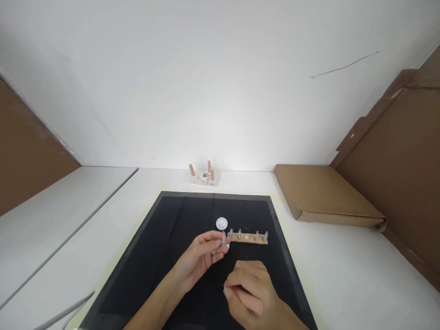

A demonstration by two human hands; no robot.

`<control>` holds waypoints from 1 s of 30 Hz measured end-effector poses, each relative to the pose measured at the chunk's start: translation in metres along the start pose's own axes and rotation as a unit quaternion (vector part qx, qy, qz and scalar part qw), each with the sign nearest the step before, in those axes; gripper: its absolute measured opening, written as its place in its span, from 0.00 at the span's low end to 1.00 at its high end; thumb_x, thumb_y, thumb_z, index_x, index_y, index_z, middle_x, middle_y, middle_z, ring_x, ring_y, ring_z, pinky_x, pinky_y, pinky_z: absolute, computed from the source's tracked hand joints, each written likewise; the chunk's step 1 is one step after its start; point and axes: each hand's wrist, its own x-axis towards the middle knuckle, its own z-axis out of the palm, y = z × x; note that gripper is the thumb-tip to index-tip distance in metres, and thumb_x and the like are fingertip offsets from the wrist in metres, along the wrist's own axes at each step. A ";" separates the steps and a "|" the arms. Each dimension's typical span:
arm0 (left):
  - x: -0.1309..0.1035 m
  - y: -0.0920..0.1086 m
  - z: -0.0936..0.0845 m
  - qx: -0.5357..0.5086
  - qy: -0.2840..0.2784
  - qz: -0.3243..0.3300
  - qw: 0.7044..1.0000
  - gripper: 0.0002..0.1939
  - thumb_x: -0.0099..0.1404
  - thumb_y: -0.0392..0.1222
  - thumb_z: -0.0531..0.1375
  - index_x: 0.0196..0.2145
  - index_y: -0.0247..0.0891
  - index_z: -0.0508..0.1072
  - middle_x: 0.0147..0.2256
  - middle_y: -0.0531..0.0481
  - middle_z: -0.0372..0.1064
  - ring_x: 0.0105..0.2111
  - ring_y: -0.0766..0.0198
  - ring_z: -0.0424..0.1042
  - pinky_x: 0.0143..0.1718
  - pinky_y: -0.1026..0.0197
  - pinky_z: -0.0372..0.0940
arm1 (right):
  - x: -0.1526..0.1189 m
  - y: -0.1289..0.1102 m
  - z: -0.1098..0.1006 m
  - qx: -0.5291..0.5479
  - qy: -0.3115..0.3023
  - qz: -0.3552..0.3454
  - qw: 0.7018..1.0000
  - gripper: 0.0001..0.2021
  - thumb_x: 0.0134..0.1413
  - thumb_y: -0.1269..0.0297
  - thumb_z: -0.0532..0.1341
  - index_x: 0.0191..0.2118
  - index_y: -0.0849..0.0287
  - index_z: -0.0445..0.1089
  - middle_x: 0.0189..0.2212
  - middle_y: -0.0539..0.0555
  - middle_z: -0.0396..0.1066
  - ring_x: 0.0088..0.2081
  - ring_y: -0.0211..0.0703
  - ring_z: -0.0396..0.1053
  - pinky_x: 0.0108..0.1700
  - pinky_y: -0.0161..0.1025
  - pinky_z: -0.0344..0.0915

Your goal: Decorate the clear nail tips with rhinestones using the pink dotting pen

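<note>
My left hand (205, 251) pinches a silvery-grey false nail tip (223, 239), held upright, with a small white piece (227, 246) showing under it. My right hand (248, 288) is closed in a pinch, lower and to the right. Whatever its fingertips hold, if anything, is too small to make out. Beyond my left fingers lies a cardboard strip (251, 238) with several similar grey nail tips (256, 235) standing on it and a white dot (246, 237) in its middle. A small round white dish (222, 223) sits just behind my left hand.
A black mat (192, 215) covers the middle of the white table (113, 201). At the back stands a clear tray (206, 180) with 3 bottles with beige caps (212, 174). A flat cardboard box (330, 192) lies at right. A grey tool or rod (65, 315) reaches in at lower left.
</note>
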 end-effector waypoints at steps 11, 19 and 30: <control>-0.001 0.001 0.003 0.037 -0.015 0.004 0.999 0.06 0.50 0.31 0.68 0.28 0.32 0.76 0.27 0.48 0.75 0.29 0.67 0.75 0.32 0.69 0.68 | 0.002 -0.001 -0.002 -0.020 -0.005 -0.006 1.000 0.06 0.50 0.73 0.53 0.26 0.58 0.64 0.16 0.47 0.64 0.18 0.34 0.61 0.24 0.33 0.57; -0.003 0.001 0.004 0.050 -0.030 0.013 0.998 0.07 0.47 0.30 0.69 0.26 0.32 0.76 0.30 0.47 0.76 0.32 0.65 0.75 0.35 0.67 0.67 | 0.000 0.000 -0.001 -0.012 -0.002 -0.010 1.000 0.05 0.49 0.75 0.54 0.28 0.58 0.63 0.17 0.47 0.65 0.19 0.34 0.62 0.25 0.34 0.58; -0.001 0.001 0.004 0.031 -0.031 0.014 0.999 0.09 0.44 0.29 0.71 0.23 0.33 0.75 0.27 0.49 0.74 0.31 0.65 0.74 0.34 0.66 0.66 | 0.003 0.000 -0.009 -0.009 0.102 -0.024 0.994 0.12 0.48 0.78 0.55 0.39 0.58 0.64 0.24 0.51 0.69 0.25 0.39 0.67 0.26 0.35 0.64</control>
